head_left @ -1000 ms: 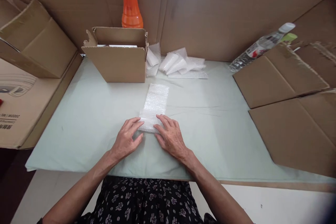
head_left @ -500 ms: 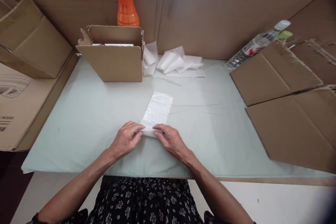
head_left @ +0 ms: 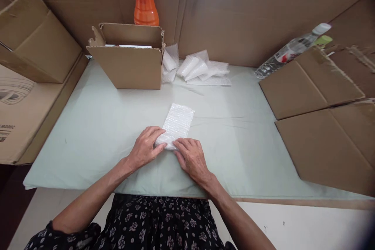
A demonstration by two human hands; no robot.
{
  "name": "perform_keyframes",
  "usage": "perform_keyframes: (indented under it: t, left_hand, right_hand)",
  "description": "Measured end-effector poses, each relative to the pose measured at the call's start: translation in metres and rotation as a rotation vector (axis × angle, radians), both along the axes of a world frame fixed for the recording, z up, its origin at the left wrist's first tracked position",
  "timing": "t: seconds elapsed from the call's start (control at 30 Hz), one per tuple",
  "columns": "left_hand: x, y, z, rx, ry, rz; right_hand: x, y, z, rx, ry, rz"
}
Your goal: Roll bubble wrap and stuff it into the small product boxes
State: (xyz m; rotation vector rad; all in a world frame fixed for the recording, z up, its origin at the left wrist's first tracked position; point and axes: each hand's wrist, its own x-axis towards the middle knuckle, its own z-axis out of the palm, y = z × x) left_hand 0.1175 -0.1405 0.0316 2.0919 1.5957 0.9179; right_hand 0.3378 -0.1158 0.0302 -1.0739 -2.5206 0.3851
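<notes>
A strip of white bubble wrap (head_left: 178, 121) lies on the pale green cloth, its near end rolled or folded over. My left hand (head_left: 148, 143) grips the left side of that near end between thumb and fingers. On the right side, my right hand (head_left: 191, 157) has its fingertips on top of the fold and its thumb at the near edge. Whether anything is inside the fold, I cannot tell.
Several bubble wrap pieces (head_left: 202, 68) lie at the back beside an open cardboard box (head_left: 137, 68). Behind that box stands an orange bottle (head_left: 146, 6). A clear bottle (head_left: 288, 52) leans at the back right, near more cardboard boxes (head_left: 328, 144). Another box (head_left: 38, 43) stands left.
The near end of the bubble wrap is folded further over, so the flat part is shorter. My right hand has turned over the fold, and the left fingers have moved slightly forward.
</notes>
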Motion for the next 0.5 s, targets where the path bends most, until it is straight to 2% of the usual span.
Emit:
perform_keyframes:
  t: [0.1, 0.17, 0.23, 0.37, 0.5]
  left_hand:
    - [-0.006, -0.011, 0.002, 0.046, -0.029, -0.068]
    - [-0.007, -0.017, 0.003, 0.012, -0.046, -0.078]
    - [-0.006, -0.017, 0.002, -0.025, -0.055, -0.061]
    - [0.000, -0.005, -0.001, -0.055, -0.024, -0.025]
    - [0.007, 0.012, -0.004, -0.083, 0.018, 0.018]
  right_hand:
    - [0.004, 0.002, -0.002, -0.133, 0.135, -0.040]
    - [0.008, 0.001, -0.002, -0.236, 0.178, -0.041]
    - [0.012, -0.002, 0.000, -0.272, 0.181, -0.043]
    - [0.016, -0.009, 0.006, -0.086, 0.129, -0.108]
    - [0.013, -0.012, 0.009, 0.067, 0.009, -0.082]
